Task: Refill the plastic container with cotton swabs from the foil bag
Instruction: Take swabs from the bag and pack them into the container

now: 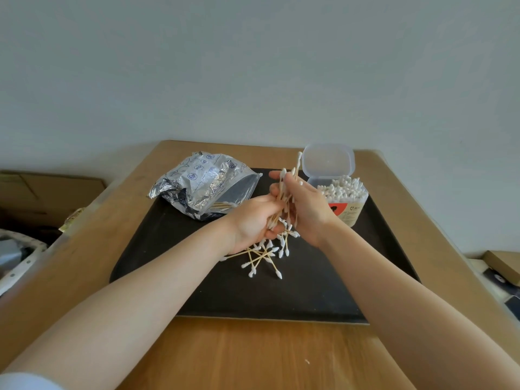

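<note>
**Swab bundle gripped in both hands over the tray**

While I watch through the head camera, I log the following items, each placed relative to the grip.

1. Grip. Left hand (254, 220) and right hand (305, 209) meet over the middle of the black tray (197, 291). Both have fingers curled round one bundle of cotton swabs (285, 197), wooden sticks roughly upright, white tips poking out above the right hand's fingers and below both palms. The left hand grips the lower part of the bundle, the right the upper.

2. Loose swabs (263, 256). Directly beneath the grip, a scattered, criss-crossed heap lying on the tray surface, touching or nearly touching the bundle's lower tips; I cannot tell which.

3. Foil bag (202, 181). To the left of the grip and slightly beyond it, crumpled, lying on its side with its open mouth facing the hands; a few swab sticks show at the mouth, just beside the left hand.

4. Plastic container (347, 202). Just right of the grip, behind the right hand, standing on the tray, packed with upright swabs. Its hinged lid (327, 160) stands open at the far side.

5. Wooden table (253, 356). Under the tray.
</note>
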The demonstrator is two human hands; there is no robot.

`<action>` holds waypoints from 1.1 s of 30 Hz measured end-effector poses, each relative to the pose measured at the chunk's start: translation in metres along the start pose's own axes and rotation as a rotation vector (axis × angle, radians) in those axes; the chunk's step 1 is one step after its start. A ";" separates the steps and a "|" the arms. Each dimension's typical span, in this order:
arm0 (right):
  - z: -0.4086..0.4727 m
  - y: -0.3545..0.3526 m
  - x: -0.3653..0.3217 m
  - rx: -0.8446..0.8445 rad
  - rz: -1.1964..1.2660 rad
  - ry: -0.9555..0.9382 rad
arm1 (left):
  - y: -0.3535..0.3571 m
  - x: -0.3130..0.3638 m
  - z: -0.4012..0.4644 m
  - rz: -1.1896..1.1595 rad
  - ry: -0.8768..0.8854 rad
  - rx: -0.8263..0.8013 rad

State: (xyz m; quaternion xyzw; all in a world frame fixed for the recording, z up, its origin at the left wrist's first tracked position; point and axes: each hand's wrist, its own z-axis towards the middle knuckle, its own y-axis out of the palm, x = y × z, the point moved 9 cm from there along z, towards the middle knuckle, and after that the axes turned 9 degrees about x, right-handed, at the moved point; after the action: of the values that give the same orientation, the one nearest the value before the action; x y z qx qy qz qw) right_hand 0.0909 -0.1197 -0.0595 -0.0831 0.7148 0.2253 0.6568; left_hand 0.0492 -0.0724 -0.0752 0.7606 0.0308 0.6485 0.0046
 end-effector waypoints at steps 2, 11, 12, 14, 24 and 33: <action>-0.002 0.000 -0.002 0.048 -0.138 -0.054 | 0.003 0.003 -0.002 0.086 0.032 0.017; -0.012 0.011 -0.004 -0.066 -0.553 -0.174 | 0.005 0.014 -0.012 0.357 0.133 0.006; -0.012 0.011 -0.004 -0.068 -0.590 -0.175 | 0.006 0.013 -0.012 0.368 0.145 0.014; -0.014 0.012 -0.006 -0.084 -0.558 -0.186 | 0.005 0.015 -0.013 0.383 0.158 0.053; -0.014 0.005 -0.043 0.074 -0.404 -0.393 | 0.006 0.019 -0.010 0.381 0.161 0.034; -0.008 -0.026 -0.022 0.360 0.042 -0.046 | -0.011 0.020 -0.006 0.371 0.251 0.185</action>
State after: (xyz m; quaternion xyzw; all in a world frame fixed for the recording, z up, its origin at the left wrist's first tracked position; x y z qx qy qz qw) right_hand 0.0971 -0.1502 -0.0429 0.0559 0.7300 0.1091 0.6724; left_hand 0.0455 -0.0604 -0.0554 0.6639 -0.0498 0.7220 -0.1882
